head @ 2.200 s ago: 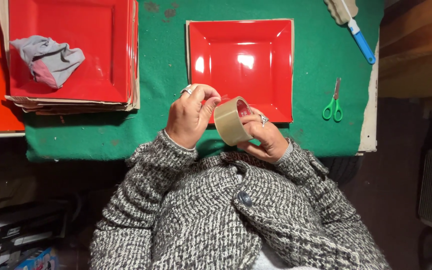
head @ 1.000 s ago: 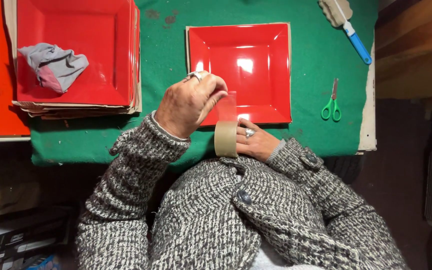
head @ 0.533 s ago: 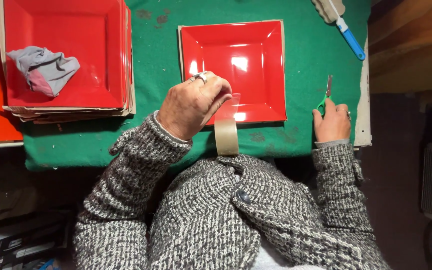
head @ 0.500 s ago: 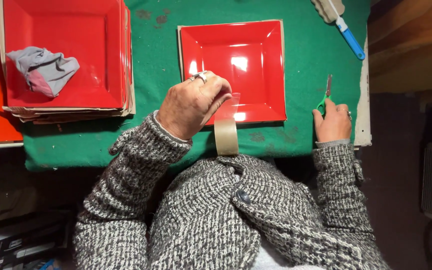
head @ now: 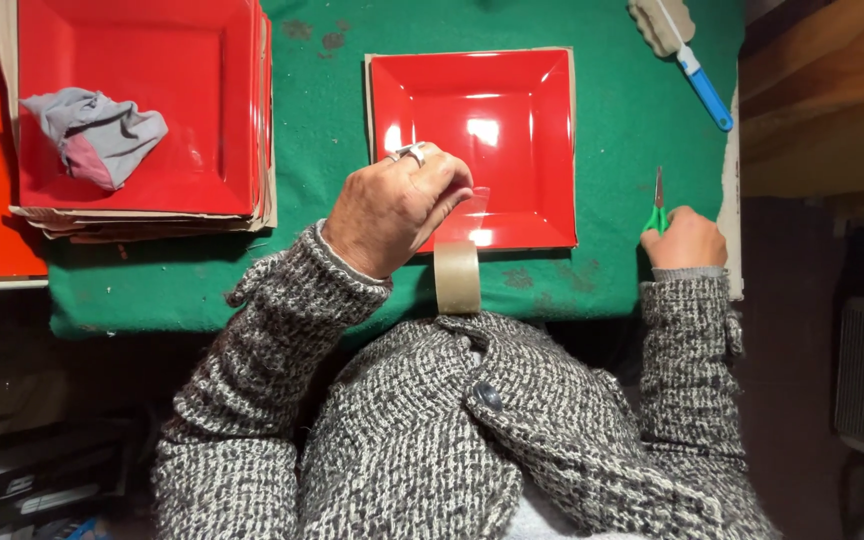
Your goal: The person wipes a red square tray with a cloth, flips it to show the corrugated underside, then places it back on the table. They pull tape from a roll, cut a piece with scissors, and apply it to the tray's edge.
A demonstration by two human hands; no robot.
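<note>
Green mat (head: pixel 322 110) | left hand (head: pixel 392 205) pinches tape (head: pixel 457 275) | right hand (head: pixel 687 237) on scissors (head: pixel 657 205)

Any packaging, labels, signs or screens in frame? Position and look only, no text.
No signs or screens.
Boxes: bottom left below the table edge, dark flat packages with pale label strips, too dim to tell more.
Cardboard sheets: under the stack of red trays at upper left, flat, tan edges showing.

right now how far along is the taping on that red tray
Early. Done: a strip is pulled from the tape roll, which hangs at the table edge. In hand: the left hand pinches the strip's free end over the red tray, and the right hand closes on the green scissors. Left: the strip is uncut and I see no tape stuck down.
</note>
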